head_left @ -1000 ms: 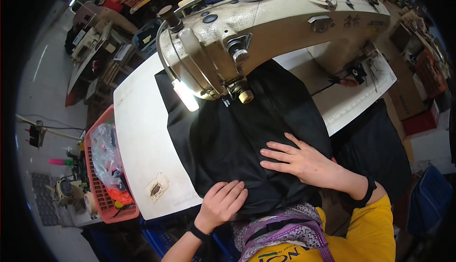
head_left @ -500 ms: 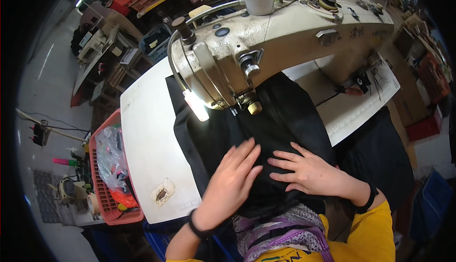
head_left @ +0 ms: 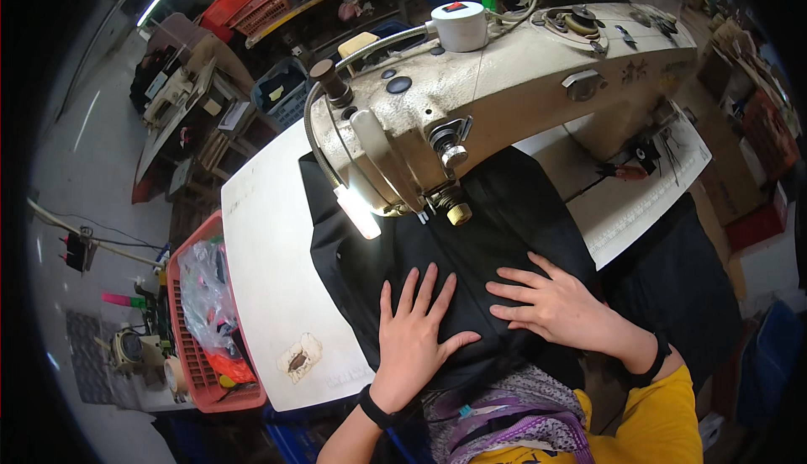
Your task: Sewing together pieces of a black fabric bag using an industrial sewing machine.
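Note:
Black fabric (head_left: 454, 254) lies across the bed of a cream sewing machine (head_left: 504, 86), passing beneath its needle area (head_left: 429, 212). My left hand (head_left: 414, 329) rests flat on the cloth, fingers spread and pointing at the machine. To its right, my right hand (head_left: 551, 306) also lies flat on the cloth with its fingers apart, pointing left. Neither hand grips anything. The lit lamp (head_left: 358, 212) shines beside the machine head. The needle tip and presser foot are too dark to make out.
A red plastic basket (head_left: 189, 338) holding clear plastic bags stands left of the white tabletop (head_left: 269, 279), which has a chipped patch. More black cloth (head_left: 672, 279) hangs at the right. Small scissors with red handles (head_left: 622, 171) lie behind the machine arm. Another sewing table stands at far left.
My left hand has spread its fingers and turned to point more straight ahead on the fabric. My right hand has shifted slightly right. The whole view has moved a little.

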A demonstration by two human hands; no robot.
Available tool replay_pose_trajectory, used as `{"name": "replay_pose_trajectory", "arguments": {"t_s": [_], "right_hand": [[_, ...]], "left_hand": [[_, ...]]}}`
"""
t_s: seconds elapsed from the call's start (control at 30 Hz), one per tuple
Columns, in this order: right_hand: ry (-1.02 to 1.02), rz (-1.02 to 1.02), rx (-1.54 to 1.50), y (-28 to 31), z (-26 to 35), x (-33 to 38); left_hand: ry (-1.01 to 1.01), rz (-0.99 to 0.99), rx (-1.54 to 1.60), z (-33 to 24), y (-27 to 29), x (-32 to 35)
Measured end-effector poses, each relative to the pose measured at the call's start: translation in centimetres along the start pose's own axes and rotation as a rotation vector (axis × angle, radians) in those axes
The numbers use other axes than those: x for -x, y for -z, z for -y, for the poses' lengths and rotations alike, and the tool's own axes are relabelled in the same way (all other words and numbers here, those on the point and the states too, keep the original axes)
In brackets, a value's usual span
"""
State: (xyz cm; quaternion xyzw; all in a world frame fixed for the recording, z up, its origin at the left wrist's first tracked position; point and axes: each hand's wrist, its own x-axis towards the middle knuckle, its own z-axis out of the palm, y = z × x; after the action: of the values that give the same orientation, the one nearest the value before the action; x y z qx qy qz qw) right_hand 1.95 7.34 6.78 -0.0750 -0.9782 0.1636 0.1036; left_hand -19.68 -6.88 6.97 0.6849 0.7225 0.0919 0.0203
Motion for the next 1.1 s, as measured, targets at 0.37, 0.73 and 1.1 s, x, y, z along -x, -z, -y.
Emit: {"name": "replay_pose_trajectory", "arguments": {"t_s": [0.37, 0.73, 1.1], "right_hand": [[-0.001, -0.103, 0.04, -0.4, -1.5, -3.4], [-0.026, -0.178, 0.057, -1.3, -2.8, -5.6], [0.12, -0.043, -0.062, -0.8, -0.6, -2.1]], "left_hand": [[-0.019, 0.019, -0.028, 3.9, 0.2, -2.5], [-0.039, 0.06, -0.007, 6.6, 1.5, -5.0], [-0.167, 0.181, 0.062, 0.5, 1.5, 0.5]]}}
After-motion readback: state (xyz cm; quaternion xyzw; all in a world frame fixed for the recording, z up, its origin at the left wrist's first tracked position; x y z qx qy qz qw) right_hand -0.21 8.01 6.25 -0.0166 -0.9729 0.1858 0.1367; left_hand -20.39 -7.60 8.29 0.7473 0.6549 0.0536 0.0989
